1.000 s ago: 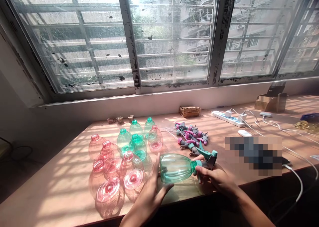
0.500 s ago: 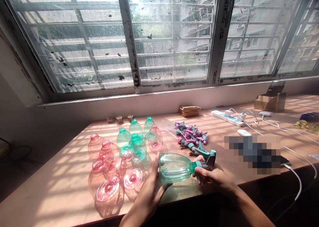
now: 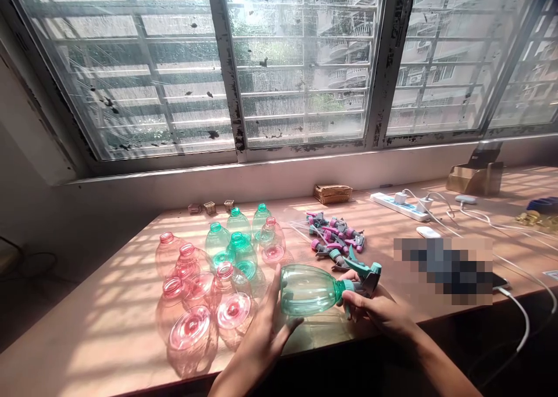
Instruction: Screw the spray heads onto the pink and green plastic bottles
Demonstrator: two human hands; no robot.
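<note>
The person's left hand (image 3: pixel 267 322) cups the base of a green bottle (image 3: pixel 308 290), which is held sideways between both hands; the right hand (image 3: pixel 375 307) grasps its neck end, where a teal-and-grey spray head (image 3: pixel 368 274) sits; pink bottles (image 3: pixel 188 328) stand to the left of the left hand, other green bottles (image 3: pixel 240 251) beyond it; loose spray heads (image 3: pixel 335 234) lie beyond the right hand.
</note>
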